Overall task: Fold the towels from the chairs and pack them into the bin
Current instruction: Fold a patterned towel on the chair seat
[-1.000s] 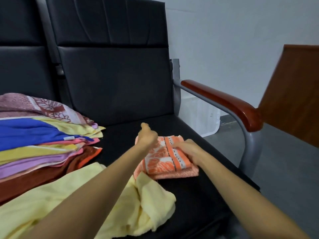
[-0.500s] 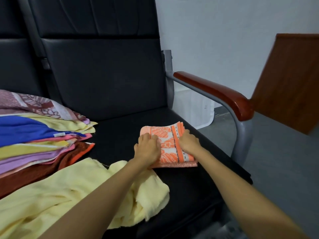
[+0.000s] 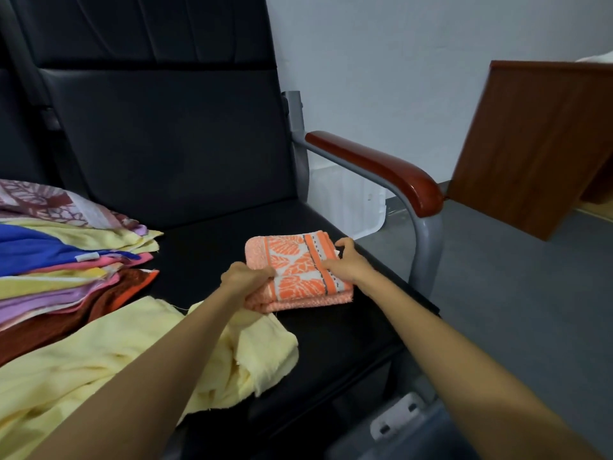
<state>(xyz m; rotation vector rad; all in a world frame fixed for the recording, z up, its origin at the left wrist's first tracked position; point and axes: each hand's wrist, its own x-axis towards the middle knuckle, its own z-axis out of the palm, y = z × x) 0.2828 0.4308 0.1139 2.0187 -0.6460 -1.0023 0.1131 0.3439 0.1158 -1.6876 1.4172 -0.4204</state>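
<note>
Black chair seat, grey floor, pale wall

Folded orange leaf-patterned towel lies flat on the black seat.

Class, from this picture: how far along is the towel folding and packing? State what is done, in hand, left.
Done: the orange towel lies folded compactly on the seat. In hand: the left hand and right hand grip its edges, probably to lift it. Left: the yellow towel lies crumpled, the stack of towels waits, and no packed towel shows.
</note>
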